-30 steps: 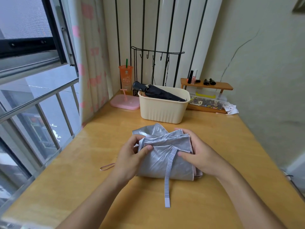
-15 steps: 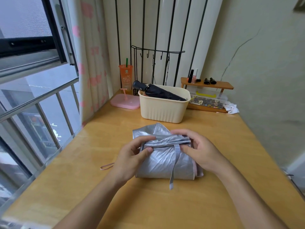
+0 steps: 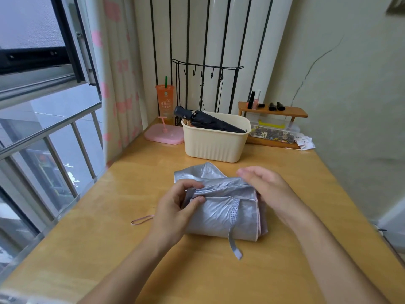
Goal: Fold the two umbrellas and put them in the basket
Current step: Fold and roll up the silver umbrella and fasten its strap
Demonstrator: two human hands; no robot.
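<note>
A silver umbrella (image 3: 219, 207) lies collapsed on the wooden table (image 3: 109, 249), its canopy gathered in flat folds, its closing strap (image 3: 234, 229) hanging toward me. My left hand (image 3: 175, 207) pinches the folded canopy edge at the umbrella's left end. My right hand (image 3: 265, 185) hovers over the right end with fingers apart, holding nothing. A black folded umbrella (image 3: 208, 121) lies slanted in the cream basket (image 3: 214, 143) behind, handle sticking out over the left rim.
A pink elastic loop (image 3: 142, 220) lies left of my left hand. Behind the basket stand a pink tray (image 3: 164, 134), an orange cup (image 3: 164, 102), a black wire hook rack (image 3: 206, 84) and a wooden shelf (image 3: 274, 110). The window is at the left.
My right hand has let go of the strap and folds and lifted off to the right. The strap has dropped back toward me. My left hand keeps pinching the left end.
</note>
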